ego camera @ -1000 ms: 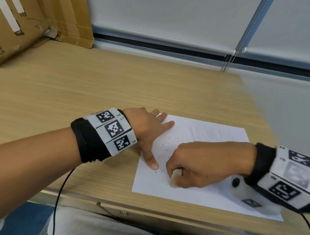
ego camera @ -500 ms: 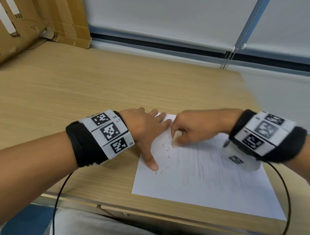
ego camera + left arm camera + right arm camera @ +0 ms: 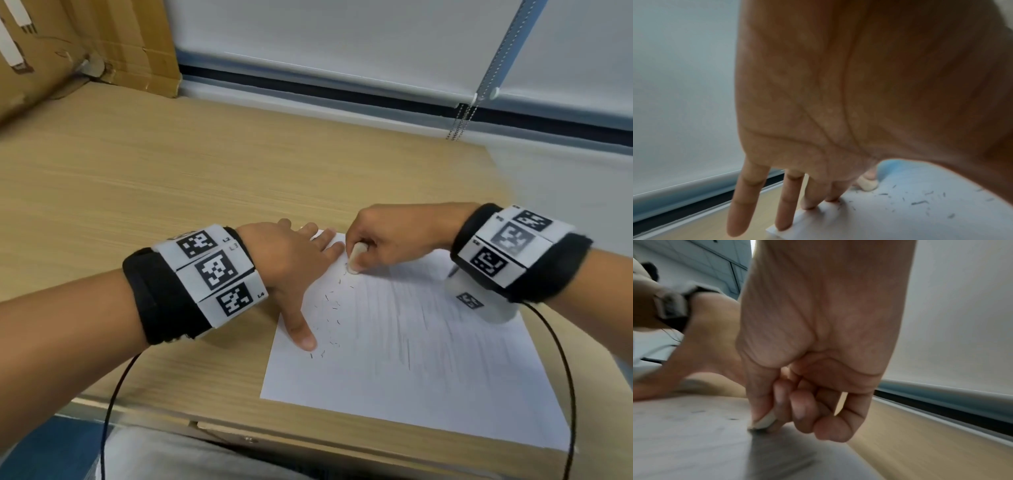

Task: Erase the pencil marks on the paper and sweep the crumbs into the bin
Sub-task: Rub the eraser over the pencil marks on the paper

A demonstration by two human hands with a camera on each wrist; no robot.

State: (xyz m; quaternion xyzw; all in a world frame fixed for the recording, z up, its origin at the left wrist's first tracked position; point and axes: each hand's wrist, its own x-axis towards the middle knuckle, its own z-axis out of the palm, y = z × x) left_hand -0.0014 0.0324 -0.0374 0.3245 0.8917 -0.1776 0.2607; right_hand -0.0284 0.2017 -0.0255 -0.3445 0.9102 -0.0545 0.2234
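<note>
A white sheet of paper point(image 3: 411, 370) lies on the wooden desk point(image 3: 171, 192) near its front edge, with faint pencil strokes across it. Dark eraser crumbs point(image 3: 334, 308) are scattered over its left part. My left hand point(image 3: 301, 270) lies flat with straight fingers and pins the sheet's left edge; the same hand point(image 3: 789, 199) shows its fingertips on the paper corner in the left wrist view. My right hand point(image 3: 363, 253) pinches a small white eraser point(image 3: 356, 257) and presses it on the paper's far left corner. The eraser point(image 3: 764, 420) sits between thumb and forefinger.
Cardboard boxes point(image 3: 85, 44) stand at the desk's far left. A window blind point(image 3: 342, 41) with a bead chain point(image 3: 460, 120) runs along the back. Cables point(image 3: 565, 377) hang from both wristbands. No bin is in view.
My right hand has carried the eraser from the paper's near middle up to its far left corner. The left hand has stayed put on the sheet.
</note>
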